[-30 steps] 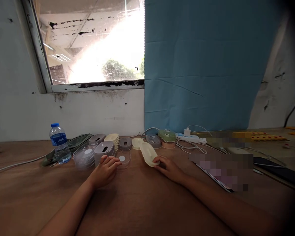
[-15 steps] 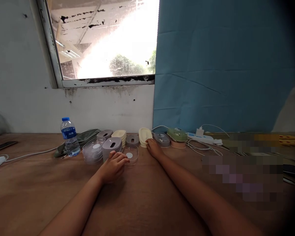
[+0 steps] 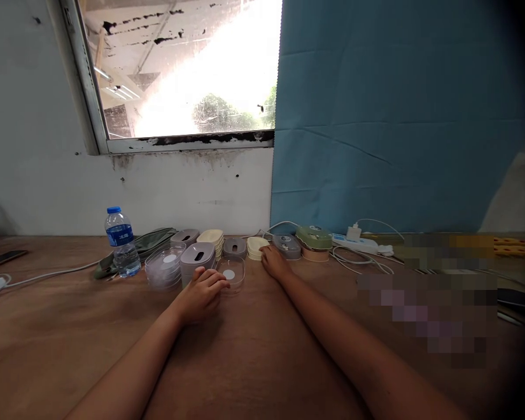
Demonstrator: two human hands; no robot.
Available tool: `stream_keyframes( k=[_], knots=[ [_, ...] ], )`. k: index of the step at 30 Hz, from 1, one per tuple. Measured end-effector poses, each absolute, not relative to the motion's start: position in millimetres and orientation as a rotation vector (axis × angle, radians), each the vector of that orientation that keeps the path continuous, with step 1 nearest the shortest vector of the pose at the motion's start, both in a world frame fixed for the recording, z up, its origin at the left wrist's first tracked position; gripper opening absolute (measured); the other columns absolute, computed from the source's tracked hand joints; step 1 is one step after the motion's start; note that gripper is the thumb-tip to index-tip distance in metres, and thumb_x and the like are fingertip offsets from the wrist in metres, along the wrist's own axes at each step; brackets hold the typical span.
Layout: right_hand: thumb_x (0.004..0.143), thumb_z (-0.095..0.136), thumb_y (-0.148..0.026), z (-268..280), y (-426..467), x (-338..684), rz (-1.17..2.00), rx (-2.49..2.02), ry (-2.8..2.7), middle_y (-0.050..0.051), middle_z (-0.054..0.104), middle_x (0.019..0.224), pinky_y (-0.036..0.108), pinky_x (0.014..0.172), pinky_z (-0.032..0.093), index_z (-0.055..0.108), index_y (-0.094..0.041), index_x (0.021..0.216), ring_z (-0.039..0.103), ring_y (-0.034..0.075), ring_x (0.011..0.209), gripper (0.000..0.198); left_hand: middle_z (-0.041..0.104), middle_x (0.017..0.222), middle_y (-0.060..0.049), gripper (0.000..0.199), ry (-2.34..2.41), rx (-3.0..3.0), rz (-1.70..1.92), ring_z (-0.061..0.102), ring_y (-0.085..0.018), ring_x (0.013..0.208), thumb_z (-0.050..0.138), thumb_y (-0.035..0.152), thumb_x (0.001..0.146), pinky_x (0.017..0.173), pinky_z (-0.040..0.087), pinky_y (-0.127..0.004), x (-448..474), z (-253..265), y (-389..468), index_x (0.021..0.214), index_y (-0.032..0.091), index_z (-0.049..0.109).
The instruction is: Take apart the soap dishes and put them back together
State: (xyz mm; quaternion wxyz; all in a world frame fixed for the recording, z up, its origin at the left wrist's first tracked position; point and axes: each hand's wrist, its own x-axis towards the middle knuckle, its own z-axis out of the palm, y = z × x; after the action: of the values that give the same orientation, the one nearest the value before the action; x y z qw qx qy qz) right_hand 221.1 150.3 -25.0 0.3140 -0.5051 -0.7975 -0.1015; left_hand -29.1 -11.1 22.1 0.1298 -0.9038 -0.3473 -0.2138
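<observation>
At the right edge of a short stack of cream lids, my right hand has its fingers bent onto the top lid, which lies flat. The thumb side is hidden. My left hand rests near a clear plastic box with a white round sticker. Its fingers are stretched out, apart from each other at the tips, and the fingertips lie at the box's near left edge. Just behind that hand stand grey-lilac slotted boxes. A taller stack of cream lids sits behind them.
Stacked clear boxes, a water bottle and a dark green pouch are on the left. To the right sit a grey box, a green box, a power strip and coiled cable.
The top cream lid under my right hand has gone from tilted up to flat on its stack. My left hand has hardly moved, and the whole view has shifted slightly.
</observation>
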Motion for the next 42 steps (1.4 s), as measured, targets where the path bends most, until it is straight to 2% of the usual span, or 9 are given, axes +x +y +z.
stream_keyframes(
  k=[25, 42],
  knots=[
    [0.086, 0.047, -0.026, -19, 142, 223, -0.21, -1.325, -2.186, 0.007, 0.053, 0.113, 0.042, 0.086, 0.042, 0.052, -0.016, 0.108, 0.051, 0.02, 0.101, 0.024, 0.058, 0.103, -0.003, 0.032, -1.029, -2.634, -0.633, 0.046, -0.019, 0.1, 0.039, 0.009, 0.074, 0.088, 0.023, -0.036, -30, 24, -13, 0.102, 0.021, 0.051],
    [0.086, 0.048, -0.027, -17, 138, 224, -0.225, -1.343, -2.192, 0.006, 0.054, 0.111, 0.041, 0.083, 0.044, 0.053, -0.016, 0.105, 0.053, 0.019, 0.097, 0.023, 0.058, 0.104, -0.003, 0.032, -1.04, -2.645, -0.648, 0.045, -0.019, 0.1, 0.039, 0.008, 0.074, 0.088, 0.023, -0.035, -30, 24, -13, 0.1, 0.021, 0.051]
  ],
)
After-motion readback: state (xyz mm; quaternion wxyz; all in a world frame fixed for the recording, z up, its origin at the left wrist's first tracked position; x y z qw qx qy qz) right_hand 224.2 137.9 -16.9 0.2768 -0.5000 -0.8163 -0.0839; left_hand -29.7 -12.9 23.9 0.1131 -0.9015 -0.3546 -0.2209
